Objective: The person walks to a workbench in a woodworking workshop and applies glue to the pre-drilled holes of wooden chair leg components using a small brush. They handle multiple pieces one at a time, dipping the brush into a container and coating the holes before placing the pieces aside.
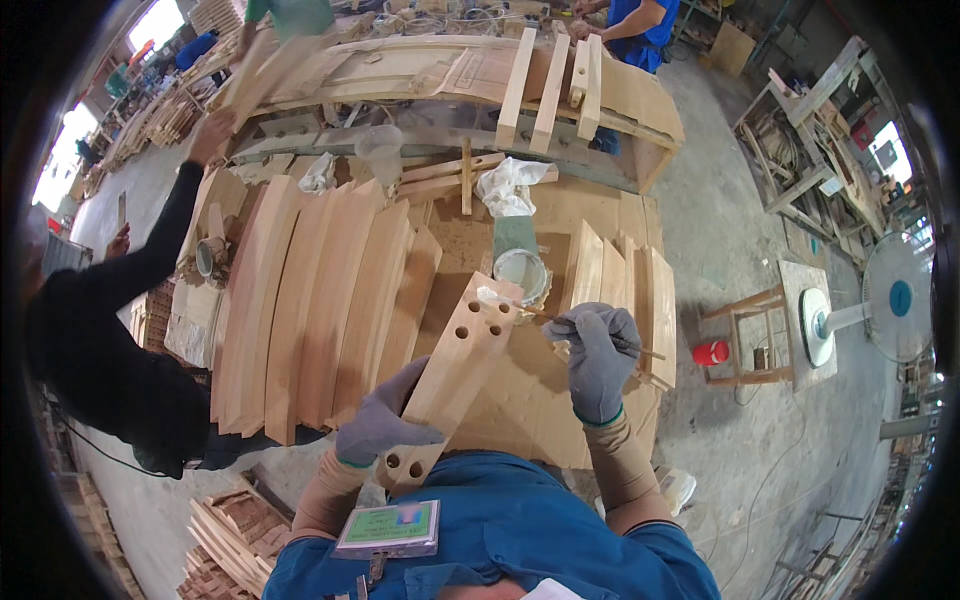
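Note:
My left hand [388, 418], in a grey glove, is closed round the lower part of a pale wooden board [452, 375]. The board slants up and away from my body, with several round holes near its far end and more at the near end. My gloved right hand [600, 362] pinches a thin brown stick [535, 312]. The stick's left tip is at the right edge of the board's far end, by a glossy whitish patch. Just beyond that end is a round tub [522, 272] with whitish contents.
Wooden pieces [325, 300] stand in a row at left; more pieces [655, 315] stand at right on the cardboard-covered table [520, 425]. A crumpled white cloth [512, 185] lies behind the tub. A person in black [130, 330] reaches in at left. A fan [820, 325] is at right.

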### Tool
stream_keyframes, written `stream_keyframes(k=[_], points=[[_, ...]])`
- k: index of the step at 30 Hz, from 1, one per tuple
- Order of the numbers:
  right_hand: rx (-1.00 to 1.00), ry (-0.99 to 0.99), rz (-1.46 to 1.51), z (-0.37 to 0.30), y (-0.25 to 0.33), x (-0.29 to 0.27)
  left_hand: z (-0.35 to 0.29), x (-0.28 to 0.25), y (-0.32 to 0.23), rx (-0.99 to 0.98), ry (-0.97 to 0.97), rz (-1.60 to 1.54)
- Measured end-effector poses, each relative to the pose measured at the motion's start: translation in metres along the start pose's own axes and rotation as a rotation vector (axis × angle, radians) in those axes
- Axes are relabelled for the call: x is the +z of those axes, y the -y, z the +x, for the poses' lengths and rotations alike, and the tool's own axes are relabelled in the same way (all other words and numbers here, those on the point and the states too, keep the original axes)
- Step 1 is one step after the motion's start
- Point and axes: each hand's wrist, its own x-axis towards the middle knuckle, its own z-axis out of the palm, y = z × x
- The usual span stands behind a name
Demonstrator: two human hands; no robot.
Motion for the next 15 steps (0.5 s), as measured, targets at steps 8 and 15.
stream_keyframes(k=[8,15], points=[[-0.021,0.077,0.074,-0.006,-0.003,-0.001,-0.006,-0.002,0.007,0.054,0.000,0.040],[0.003,0.144,0.078,-0.008,0.005,0.001,-0.010,0.000,0.002,0.055,0.032,0.054]])
